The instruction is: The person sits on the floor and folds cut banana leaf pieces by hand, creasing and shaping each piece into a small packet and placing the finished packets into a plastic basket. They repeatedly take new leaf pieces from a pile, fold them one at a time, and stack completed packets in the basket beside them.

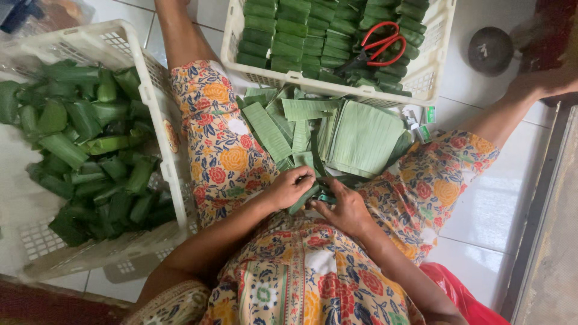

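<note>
Banana-leaf wraps are what we are at work on. The largest thing, the white crate on our left, holds loosely piled green rolls. The far basket carries neat rows of folded packets with red scissors on top. A pile of cut leaf sheets lies between our knees, so much seems left to fold. Our left hand and right hand both close around one leaf parcel in our lap, mid-fold.

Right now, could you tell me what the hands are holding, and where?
Both hands share one folded leaf strip: the left hand grips its upper end, the right hand its lower end.
</note>
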`<state>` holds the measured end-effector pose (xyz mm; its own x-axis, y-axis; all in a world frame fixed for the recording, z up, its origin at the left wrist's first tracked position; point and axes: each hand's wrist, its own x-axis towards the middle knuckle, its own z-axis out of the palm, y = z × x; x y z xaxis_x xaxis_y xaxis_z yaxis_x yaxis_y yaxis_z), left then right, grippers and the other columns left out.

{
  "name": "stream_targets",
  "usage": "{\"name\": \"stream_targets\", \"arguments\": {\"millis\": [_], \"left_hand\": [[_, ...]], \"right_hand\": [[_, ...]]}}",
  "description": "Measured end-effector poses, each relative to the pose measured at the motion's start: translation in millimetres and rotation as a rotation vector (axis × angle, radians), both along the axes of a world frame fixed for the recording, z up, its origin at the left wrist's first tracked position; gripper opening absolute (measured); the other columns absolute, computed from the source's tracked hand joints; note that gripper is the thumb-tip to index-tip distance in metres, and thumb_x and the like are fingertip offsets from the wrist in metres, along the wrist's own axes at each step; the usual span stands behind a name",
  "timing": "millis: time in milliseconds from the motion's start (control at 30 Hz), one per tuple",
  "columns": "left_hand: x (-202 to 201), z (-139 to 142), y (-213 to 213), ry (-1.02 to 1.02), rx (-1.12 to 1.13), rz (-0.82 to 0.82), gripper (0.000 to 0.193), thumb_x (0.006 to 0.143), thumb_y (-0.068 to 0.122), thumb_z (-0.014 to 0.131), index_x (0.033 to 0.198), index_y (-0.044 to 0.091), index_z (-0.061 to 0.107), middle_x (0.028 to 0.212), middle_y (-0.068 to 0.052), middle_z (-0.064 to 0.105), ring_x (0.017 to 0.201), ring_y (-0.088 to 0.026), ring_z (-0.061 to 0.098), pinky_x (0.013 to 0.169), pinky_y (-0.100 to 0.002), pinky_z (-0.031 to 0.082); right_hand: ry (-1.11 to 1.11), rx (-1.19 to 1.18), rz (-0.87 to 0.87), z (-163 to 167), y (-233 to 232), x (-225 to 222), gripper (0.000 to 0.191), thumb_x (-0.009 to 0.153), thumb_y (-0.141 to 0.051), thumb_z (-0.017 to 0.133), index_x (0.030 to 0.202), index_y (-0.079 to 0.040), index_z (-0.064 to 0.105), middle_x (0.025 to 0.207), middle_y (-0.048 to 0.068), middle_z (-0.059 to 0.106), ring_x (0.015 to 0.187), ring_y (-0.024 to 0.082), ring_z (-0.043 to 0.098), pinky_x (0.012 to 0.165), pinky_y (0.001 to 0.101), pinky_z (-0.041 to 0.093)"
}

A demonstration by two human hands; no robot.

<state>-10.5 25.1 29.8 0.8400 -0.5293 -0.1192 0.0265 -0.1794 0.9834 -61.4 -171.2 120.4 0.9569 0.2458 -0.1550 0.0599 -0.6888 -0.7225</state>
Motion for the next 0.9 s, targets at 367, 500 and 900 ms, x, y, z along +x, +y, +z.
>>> {"name": "stream_targets", "arguments": {"millis": [367, 500, 900], "left_hand": [[-1.6, 2.4, 1.4, -0.007, 0.029, -0.068, 0.019, 0.102, 0.021, 0.062, 0.107, 0.003, 0.067, 0.086, -0.011, 0.072, 0.076, -0.016, 0.067, 0.07, -0.033, 0.054], [-4.7, 2.1, 1.0, 0.019, 0.118, -0.074, 0.021, 0.102, 0.024, 0.06, 0.107, 0.005, 0.066, 0.086, -0.014, 0.072, 0.074, -0.021, 0.071, 0.07, -0.035, 0.054], [40.5, 121.7, 153.4, -0.189, 0.445, 0.355, 0.017, 0.098, 0.024, 0.064, 0.104, 0.009, 0.067, 0.083, -0.007, 0.071, 0.069, -0.02, 0.067, 0.061, -0.038, 0.052]], "right_hand": [[-0.175, -0.201, 0.044, -27.4, -1.1, -7.0, 0.045, 0.088, -0.03, 0.078, 0.117, 0.0, 0.06, 0.089, 0.023, 0.072, 0.076, 0.04, 0.072, 0.064, 0.0463, 0.058], [-0.108, -0.284, 0.088, -46.0, -2.6, -6.1, 0.038, 0.092, -0.03, 0.076, 0.113, -0.003, 0.06, 0.086, 0.023, 0.072, 0.072, 0.038, 0.073, 0.063, 0.0464, 0.058], [0.062, -0.127, -0.155, -54.1, 13.5, 62.3, 0.034, 0.089, -0.038, 0.071, 0.106, -0.009, 0.065, 0.102, 0.013, 0.073, 0.084, 0.032, 0.075, 0.076, 0.0427, 0.06]]}}
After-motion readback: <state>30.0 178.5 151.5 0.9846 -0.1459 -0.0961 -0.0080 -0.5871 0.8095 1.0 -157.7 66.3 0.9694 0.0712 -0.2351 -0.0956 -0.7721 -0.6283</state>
